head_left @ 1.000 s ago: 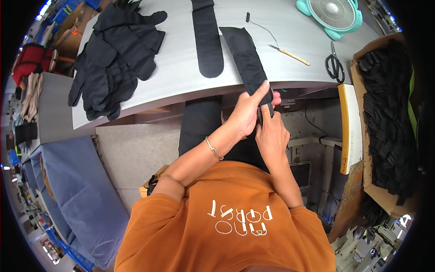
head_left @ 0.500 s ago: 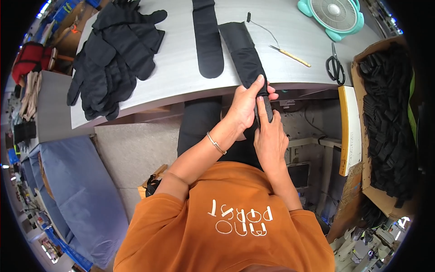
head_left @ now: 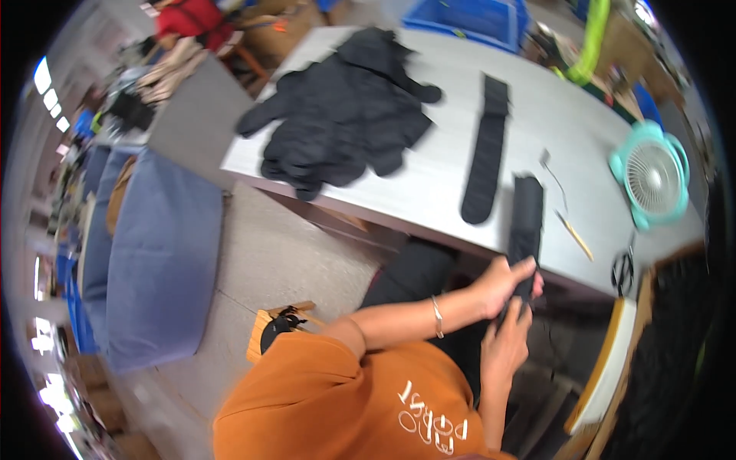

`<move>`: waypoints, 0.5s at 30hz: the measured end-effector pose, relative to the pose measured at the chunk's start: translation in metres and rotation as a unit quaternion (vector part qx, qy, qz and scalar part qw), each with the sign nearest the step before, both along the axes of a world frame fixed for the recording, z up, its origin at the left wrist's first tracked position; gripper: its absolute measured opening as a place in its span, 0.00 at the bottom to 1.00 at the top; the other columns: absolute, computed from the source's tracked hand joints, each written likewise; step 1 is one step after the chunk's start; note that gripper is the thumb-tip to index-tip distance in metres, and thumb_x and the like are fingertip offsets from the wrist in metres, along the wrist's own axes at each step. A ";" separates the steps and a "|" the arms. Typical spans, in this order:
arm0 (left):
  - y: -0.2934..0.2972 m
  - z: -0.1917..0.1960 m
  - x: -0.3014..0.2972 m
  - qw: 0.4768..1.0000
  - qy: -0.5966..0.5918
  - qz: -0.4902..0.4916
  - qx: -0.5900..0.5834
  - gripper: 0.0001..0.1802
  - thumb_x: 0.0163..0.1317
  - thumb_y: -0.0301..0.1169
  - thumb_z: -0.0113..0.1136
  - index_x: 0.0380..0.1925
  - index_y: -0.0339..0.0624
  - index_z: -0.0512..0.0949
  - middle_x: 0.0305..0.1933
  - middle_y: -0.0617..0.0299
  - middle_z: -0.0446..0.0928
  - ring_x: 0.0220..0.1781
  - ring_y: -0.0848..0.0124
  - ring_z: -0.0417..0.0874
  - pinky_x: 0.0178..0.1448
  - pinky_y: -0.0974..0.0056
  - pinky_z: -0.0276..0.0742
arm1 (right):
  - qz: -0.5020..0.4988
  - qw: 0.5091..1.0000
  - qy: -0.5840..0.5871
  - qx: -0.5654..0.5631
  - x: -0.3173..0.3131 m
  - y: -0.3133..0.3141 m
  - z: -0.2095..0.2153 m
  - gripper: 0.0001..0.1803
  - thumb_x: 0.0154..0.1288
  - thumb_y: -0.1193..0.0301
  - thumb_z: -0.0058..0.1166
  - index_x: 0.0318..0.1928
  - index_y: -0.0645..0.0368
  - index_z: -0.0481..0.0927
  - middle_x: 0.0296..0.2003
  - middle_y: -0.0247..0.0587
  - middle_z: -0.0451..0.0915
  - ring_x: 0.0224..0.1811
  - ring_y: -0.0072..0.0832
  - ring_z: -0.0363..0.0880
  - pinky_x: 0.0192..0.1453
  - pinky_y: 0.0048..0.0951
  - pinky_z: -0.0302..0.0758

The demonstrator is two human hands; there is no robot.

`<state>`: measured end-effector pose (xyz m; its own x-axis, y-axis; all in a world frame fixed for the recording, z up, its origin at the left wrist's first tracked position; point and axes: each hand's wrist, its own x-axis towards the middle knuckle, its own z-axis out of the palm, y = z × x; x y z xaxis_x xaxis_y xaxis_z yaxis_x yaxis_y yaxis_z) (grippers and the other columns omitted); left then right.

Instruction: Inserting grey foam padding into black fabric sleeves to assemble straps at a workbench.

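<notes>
A black fabric strip (head_left: 526,218) hangs over the table's near edge, its far part lying on the tabletop. My left hand (head_left: 498,287) is closed round its near part, thumb on top. Just below, my right hand (head_left: 507,341) grips the strip's lower end, which the fingers partly hide. To the left lies a second black fabric strip (head_left: 484,157) with a rounded near end, flat and untouched. On the right of the held strip are a wooden-handled hook tool (head_left: 576,236) and a thin cord with a small dark tip (head_left: 555,175). The picture is somewhat blurred.
A heap of black fabric pieces (head_left: 345,115) covers the table's left part. At the right stand a turquoise fan (head_left: 652,175), black scissors (head_left: 622,272) and a box of black pieces (head_left: 667,345). A blue bin (head_left: 468,21) sits beyond the table; a blue cloth-covered item (head_left: 161,261) stands left.
The whole view has swung leftward, so the table, strips and hands appear further right and lower. Both hands keep hold of the same black strip.
</notes>
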<state>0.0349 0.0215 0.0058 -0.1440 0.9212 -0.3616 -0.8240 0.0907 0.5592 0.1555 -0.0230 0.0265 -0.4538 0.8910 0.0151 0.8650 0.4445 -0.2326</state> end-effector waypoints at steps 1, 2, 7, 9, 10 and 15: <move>-0.001 -0.006 0.010 1.000 -0.012 0.012 -0.016 0.19 0.72 0.42 0.55 0.30 0.37 0.79 0.27 0.58 0.80 0.30 0.71 0.79 0.39 0.63 0.78 | -0.005 1.000 -0.021 -0.001 0.004 0.000 -0.002 0.27 0.64 0.73 0.56 0.63 0.55 0.67 0.63 0.60 0.67 0.53 0.58 0.78 0.47 0.53 0.79; -0.002 -0.018 0.022 1.000 -0.002 0.009 0.010 0.17 0.72 0.41 0.57 0.33 0.38 0.78 0.30 0.61 0.79 0.32 0.72 0.79 0.41 0.65 0.78 | -0.003 0.999 -0.034 -0.003 0.008 0.008 -0.014 0.24 0.65 0.72 0.56 0.61 0.57 0.69 0.61 0.60 0.69 0.51 0.58 0.78 0.46 0.53 0.79; -0.008 -0.014 0.014 0.998 -0.027 -0.006 0.048 0.15 0.72 0.44 0.58 0.39 0.44 0.73 0.35 0.65 0.75 0.35 0.76 0.77 0.42 0.68 0.78 | 0.024 1.000 0.005 0.018 -0.016 0.035 -0.030 0.20 0.67 0.67 0.55 0.57 0.58 0.72 0.51 0.58 0.75 0.46 0.55 0.81 0.42 0.53 0.78; -0.001 -0.009 -0.002 0.998 -0.045 -0.038 0.035 0.16 0.72 0.46 0.58 0.39 0.44 0.73 0.35 0.64 0.76 0.35 0.75 0.78 0.42 0.68 0.79 | 0.030 0.999 0.020 0.005 -0.023 0.037 -0.017 0.24 0.66 0.69 0.56 0.61 0.57 0.69 0.55 0.59 0.73 0.49 0.55 0.80 0.44 0.52 0.78; 0.002 -0.002 -0.009 0.998 -0.038 -0.042 0.033 0.18 0.72 0.48 0.57 0.37 0.43 0.74 0.34 0.64 0.77 0.36 0.75 0.79 0.42 0.68 0.79 | 0.030 0.999 0.029 -0.009 -0.028 0.035 -0.004 0.28 0.65 0.71 0.57 0.66 0.55 0.67 0.58 0.60 0.71 0.51 0.54 0.80 0.45 0.51 0.78; 0.014 0.004 -0.021 0.999 -0.024 -0.001 0.031 0.21 0.72 0.49 0.57 0.33 0.41 0.77 0.33 0.62 0.78 0.36 0.74 0.80 0.42 0.67 0.79 | 0.027 0.997 0.027 0.069 -0.022 0.015 0.006 0.40 0.63 0.77 0.59 0.73 0.50 0.59 0.64 0.59 0.67 0.58 0.54 0.76 0.49 0.49 0.78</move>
